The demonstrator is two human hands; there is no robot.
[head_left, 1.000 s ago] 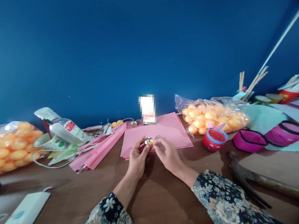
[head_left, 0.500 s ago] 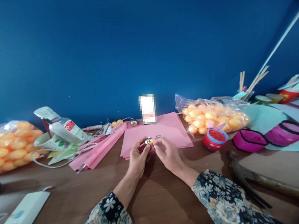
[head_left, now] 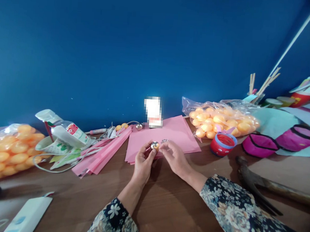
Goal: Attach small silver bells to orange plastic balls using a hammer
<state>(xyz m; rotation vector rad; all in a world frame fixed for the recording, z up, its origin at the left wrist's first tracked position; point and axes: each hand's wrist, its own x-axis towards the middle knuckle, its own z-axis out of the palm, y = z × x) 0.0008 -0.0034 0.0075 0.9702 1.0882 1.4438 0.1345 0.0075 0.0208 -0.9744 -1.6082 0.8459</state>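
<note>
A small ball (head_left: 155, 145), silver in patches and yellow at its lower edge, is held by the left hand (head_left: 143, 163), whose thumb and fingers are curled in and closed on it. By the right hand (head_left: 175, 158), a thumb and bent fingers are brought close together just right of the ball; whether anything is pinched there, or the ball is touched, cannot be told. Just beyond the right fingertips, a small silver cluster (head_left: 165, 141) is seen, partly hidden.

Both hands are held over the near edge of the pink paper (head_left: 175, 131), which is spread on the table (head_left: 162, 204) beyond them. A second silver ball (head_left: 139, 126) is placed farther off, past the left hand. To the left of that hand, pink strips (head_left: 107, 153) are laid slantwise, with a bottle (head_left: 72, 132) tilted behind them; a bag (head_left: 13, 153) filled with orange balls is set farther left.

Beyond the right hand and to its right, another bag (head_left: 223, 122) of orange balls is set down, with a red cup (head_left: 222, 149) just in front. Farther right, two purple pouches (head_left: 259, 146) are placed side by side, and a hammer (head_left: 278, 187) is laid nearer, beside the right sleeve (head_left: 239, 214).
</note>
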